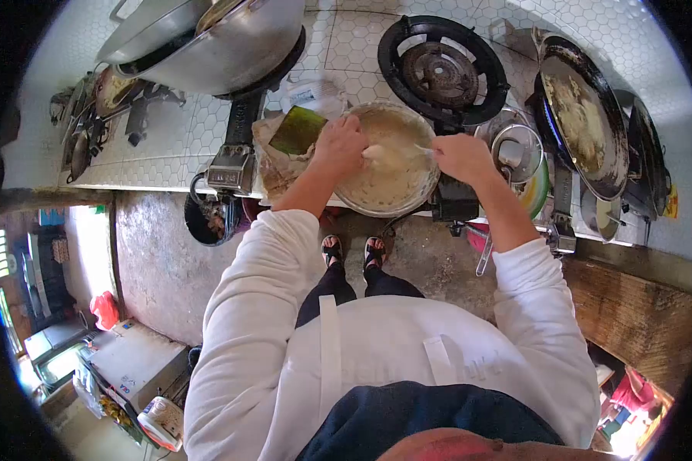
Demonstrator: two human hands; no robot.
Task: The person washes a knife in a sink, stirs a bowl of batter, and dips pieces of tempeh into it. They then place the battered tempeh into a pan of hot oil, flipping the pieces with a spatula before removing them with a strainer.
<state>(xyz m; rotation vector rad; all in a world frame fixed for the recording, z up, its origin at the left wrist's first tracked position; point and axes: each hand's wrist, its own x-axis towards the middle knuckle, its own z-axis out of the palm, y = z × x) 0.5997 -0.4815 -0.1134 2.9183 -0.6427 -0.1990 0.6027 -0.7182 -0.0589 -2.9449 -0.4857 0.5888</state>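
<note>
White-tiled tabletop (354,42) spans the top of the frame, concrete floor (158,261) below it. We see a round metal bowl (388,212) at upper centre, by the tabletop's near edge, with pale, wet mixture (388,184) inside. Our right hand (463,160), at the bowl's right side, is clenched around a thin utensil (423,150), its end reaching over the mixture. Our left hand (341,144) is at the bowl's left rim, fingers curled; we can't tell whether it grips anything. Just left of it, a green leaf-like piece (298,129). Also logged: black burner (440,74) above and right of the bowl, strainer (520,147) right of our right hand, dark pan (547,115) at upper right, big metal wok (257,46) at upper left.
</note>
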